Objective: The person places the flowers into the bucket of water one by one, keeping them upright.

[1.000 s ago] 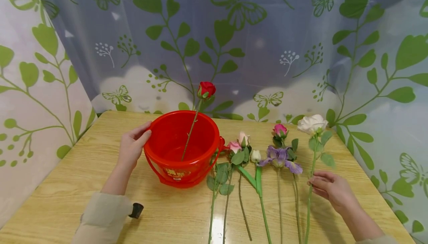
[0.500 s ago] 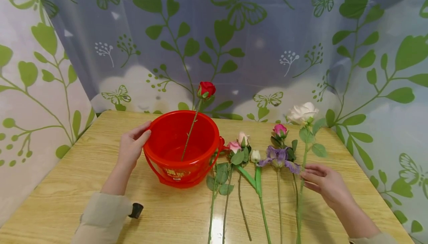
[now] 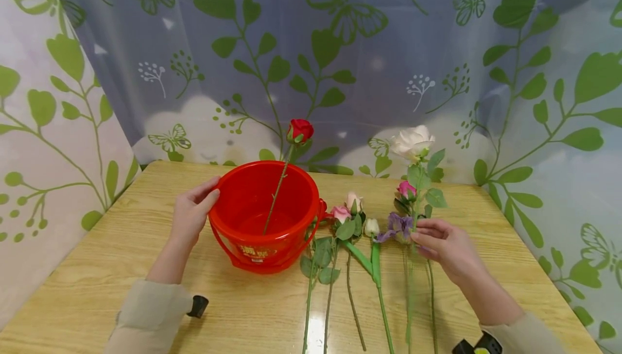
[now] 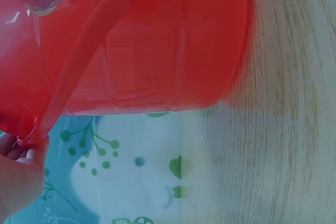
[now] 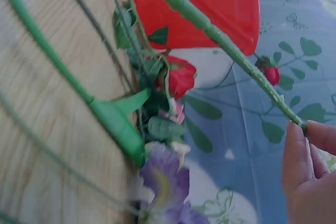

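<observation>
My left hand [image 3: 191,211] grips the left rim of a red plastic bucket [image 3: 289,249], thumb outside; the left wrist view shows those fingers [image 4: 23,166] at the handle's end. A red rose [image 3: 300,131] leans in the bucket, its head above the far rim. My right hand [image 3: 447,246] pinches the green stem of a white rose [image 3: 413,142], which stands roughly upright above the purple iris [image 3: 399,224]. In the right wrist view, thumb and fingers [image 5: 296,153] meet on that stem [image 5: 231,48], clear of the table.
Between bucket and right hand lie a pink rose [image 3: 341,213], a pale pink rose [image 3: 353,201], a white tulip [image 3: 371,226] and a magenta rose [image 3: 407,190]. A red flower [image 5: 178,77] lies beside the bucket. Patterned curtains [image 3: 369,84] rise behind the wooden table [image 3: 97,289].
My right hand has moved left and slightly up with the white rose, from the right of the iris to over it. The left hand and bucket have stayed put.
</observation>
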`<state>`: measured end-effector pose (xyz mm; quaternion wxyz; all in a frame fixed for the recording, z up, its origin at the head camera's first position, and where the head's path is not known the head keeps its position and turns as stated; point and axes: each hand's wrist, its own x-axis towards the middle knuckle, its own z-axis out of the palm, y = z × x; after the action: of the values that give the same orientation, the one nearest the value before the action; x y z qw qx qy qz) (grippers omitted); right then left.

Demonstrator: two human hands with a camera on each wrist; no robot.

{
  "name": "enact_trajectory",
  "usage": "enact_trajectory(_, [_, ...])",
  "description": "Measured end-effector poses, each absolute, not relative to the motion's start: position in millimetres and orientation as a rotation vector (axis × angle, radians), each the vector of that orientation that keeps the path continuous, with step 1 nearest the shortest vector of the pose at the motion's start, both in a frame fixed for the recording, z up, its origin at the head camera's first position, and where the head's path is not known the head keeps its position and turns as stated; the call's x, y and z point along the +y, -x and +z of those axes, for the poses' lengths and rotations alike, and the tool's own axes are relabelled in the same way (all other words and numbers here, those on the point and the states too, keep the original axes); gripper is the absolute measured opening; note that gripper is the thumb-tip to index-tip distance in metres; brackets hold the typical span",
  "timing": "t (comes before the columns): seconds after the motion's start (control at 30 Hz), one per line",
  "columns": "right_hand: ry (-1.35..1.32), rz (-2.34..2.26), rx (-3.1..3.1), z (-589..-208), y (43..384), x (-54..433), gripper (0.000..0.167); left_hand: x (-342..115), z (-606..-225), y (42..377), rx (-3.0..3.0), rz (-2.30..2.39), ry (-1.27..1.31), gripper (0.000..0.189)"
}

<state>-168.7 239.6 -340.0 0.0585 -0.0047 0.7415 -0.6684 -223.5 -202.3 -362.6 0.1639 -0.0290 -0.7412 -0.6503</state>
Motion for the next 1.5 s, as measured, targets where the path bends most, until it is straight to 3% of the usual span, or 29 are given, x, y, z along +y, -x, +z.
enact_trajectory(0.17, [0.049,-2.025,2.234,-334,173,223,0.028,-202,-363,224,-2.112,-1.857,0.084,0.036])
enact_trajectory(0.6, [0.125,-2.056,2.200,-317,191,191,0.038,-203,-364,225,-2.118,-1.874,0.091,0.037])
enact_trajectory(0.9, [0.186,-2.288,1.993,-293,201,176,0.020,-203,-364,225,-2.118,-1.875,0.100,0.037])
enact_trajectory(1.5, [0.383,-2.519,1.879,-235,222,149,0.022,-203,-365,225,-2.106,-1.848,0.101,0.036])
